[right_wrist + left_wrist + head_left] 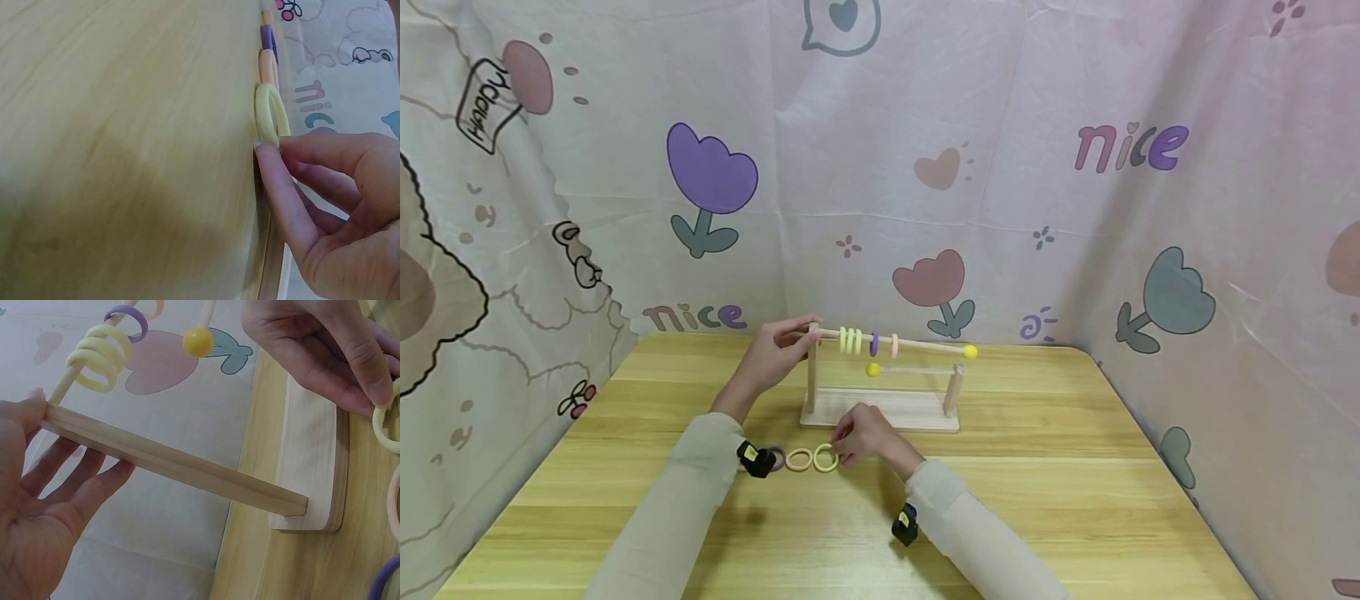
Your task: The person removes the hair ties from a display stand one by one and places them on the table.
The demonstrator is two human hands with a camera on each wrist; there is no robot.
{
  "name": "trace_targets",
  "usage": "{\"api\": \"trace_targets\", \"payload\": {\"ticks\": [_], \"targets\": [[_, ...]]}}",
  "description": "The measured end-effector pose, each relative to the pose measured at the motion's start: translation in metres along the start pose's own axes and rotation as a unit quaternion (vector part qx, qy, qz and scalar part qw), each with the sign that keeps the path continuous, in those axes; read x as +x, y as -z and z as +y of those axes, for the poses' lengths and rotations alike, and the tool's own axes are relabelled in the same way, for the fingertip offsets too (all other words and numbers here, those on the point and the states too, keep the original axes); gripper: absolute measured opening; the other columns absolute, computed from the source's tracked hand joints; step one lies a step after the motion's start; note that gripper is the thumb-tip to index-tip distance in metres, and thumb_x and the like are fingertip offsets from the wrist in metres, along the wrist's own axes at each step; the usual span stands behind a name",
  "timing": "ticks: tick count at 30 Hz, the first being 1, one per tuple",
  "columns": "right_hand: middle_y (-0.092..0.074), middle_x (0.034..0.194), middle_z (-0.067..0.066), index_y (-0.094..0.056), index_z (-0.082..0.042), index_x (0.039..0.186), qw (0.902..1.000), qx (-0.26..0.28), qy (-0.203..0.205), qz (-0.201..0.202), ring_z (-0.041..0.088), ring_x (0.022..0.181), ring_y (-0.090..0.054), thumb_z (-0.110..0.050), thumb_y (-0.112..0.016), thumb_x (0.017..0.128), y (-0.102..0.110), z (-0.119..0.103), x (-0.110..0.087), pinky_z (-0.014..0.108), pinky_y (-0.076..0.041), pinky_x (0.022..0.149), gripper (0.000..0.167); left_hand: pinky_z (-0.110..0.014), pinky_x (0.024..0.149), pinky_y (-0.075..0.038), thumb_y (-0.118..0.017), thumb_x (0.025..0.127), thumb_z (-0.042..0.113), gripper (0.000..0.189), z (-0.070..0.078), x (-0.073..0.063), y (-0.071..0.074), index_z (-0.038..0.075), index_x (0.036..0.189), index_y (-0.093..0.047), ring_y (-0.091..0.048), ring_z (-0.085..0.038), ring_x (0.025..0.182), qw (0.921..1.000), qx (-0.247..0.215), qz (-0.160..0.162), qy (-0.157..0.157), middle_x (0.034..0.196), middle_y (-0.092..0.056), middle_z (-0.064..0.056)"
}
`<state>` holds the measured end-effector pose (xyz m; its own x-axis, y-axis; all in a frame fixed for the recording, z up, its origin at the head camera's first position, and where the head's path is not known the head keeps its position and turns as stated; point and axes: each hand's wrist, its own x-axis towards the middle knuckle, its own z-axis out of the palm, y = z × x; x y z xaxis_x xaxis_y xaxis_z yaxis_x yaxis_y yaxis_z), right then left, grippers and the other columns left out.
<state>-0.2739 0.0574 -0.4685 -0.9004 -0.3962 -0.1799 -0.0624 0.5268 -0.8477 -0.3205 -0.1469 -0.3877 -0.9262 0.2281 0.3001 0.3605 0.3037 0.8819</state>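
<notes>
Pinching the pale yellow ring (264,112) by its right edge, our right hand (867,432) has the rim between thumb and fingers, on the near side of the wooden stand (917,410); the ring looks slightly tipped up, though we cannot tell whether it touches the table (1037,450). It sits at the right end of a row, just beside a peach ring (267,65), with a purple ring (267,37) further left. Our left hand (775,352) grips the top of the left post (175,459), by the end of the upper rod (925,345). For a clean lift, we should hold only the rim, leave the hole clear and avoid nudging the peach ring; a light but steady left hand should stop the post leaning.

We read "nice" on the far cloth (850,125) at right, and again lower at left. No brand mark is legible to us.
</notes>
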Motion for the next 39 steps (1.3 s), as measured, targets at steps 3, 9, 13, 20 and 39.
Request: {"api": "trace_targets", "payload": {"ticks": [3, 9, 13, 20, 39], "targets": [[-0.076, 0.074, 0.019, -0.077, 0.004, 0.080, 1.0000, 0.000, -0.001, -0.001, 0.031, 0.063, -0.076, 0.006, -0.077, 0.086, 0.000, 0.001, 0.000, 0.031, -0.065, 0.056, 0.006, -0.041, 0.100, -0.060, -0.063, 0.105, 0.030, 0.041, 0.000, 0.000, 0.000, 0.011, 0.142, -0.063, -0.067, -0.036, 0.123, 1.0000, 0.003, 0.000, 0.003, 0.131, -0.067, -0.021], [-0.076, 0.074, 0.018, -0.077, 0.003, 0.079, 1.0000, 0.001, 0.001, 0.002, 0.030, 0.062, -0.076, 0.006, -0.077, 0.086, -0.001, 0.002, 0.000, 0.030, -0.065, 0.055, 0.007, -0.042, 0.101, -0.060, -0.062, 0.105, 0.030, 0.041, 0.001, 0.000, 0.000, 0.012, 0.141, -0.064, -0.067, -0.036, 0.123, 1.0000, 0.005, 0.000, 0.004, 0.131, -0.067, -0.020], [-0.076, 0.074, 0.018, -0.077, 0.003, 0.079, 1.0000, 0.003, 0.002, 0.003, 0.029, 0.061, -0.075, 0.007, -0.077, 0.086, -0.001, 0.003, 0.001, 0.030, -0.064, 0.055, 0.007, -0.042, 0.101, -0.060, -0.062, 0.105, 0.030, 0.041, 0.000, 0.000, 0.000, 0.011, 0.141, -0.064, -0.067, -0.037, 0.122, 1.0000, 0.004, -0.001, 0.003, 0.130, -0.067, -0.021], [-0.077, 0.075, 0.013, -0.079, 0.003, 0.086, 0.9992, -0.031, 0.026, 0.005, 0.017, 0.056, -0.071, 0.001, -0.079, 0.086, 0.003, 0.003, -0.002, 0.026, -0.063, 0.054, 0.002, -0.044, 0.101, -0.059, -0.063, 0.104, 0.032, 0.042, -0.001, 0.000, 0.000, 0.012, 0.142, -0.064, -0.066, -0.037, 0.123, 1.0000, 0.004, 0.000, 0.006, 0.131, -0.067, -0.020], [-0.080, 0.089, 0.008, -0.082, -0.006, 0.089, 0.9561, -0.059, 0.158, 0.240, 0.017, 0.073, -0.072, -0.009, -0.082, 0.086, 0.070, -0.021, -0.033, 0.019, -0.060, 0.064, 0.004, -0.043, 0.101, -0.059, -0.064, 0.104, 0.032, 0.042, -0.001, 0.000, 0.000, 0.014, 0.142, -0.064, -0.067, -0.036, 0.122, 0.9999, 0.006, 0.000, 0.008, 0.131, -0.067, -0.019]]}}
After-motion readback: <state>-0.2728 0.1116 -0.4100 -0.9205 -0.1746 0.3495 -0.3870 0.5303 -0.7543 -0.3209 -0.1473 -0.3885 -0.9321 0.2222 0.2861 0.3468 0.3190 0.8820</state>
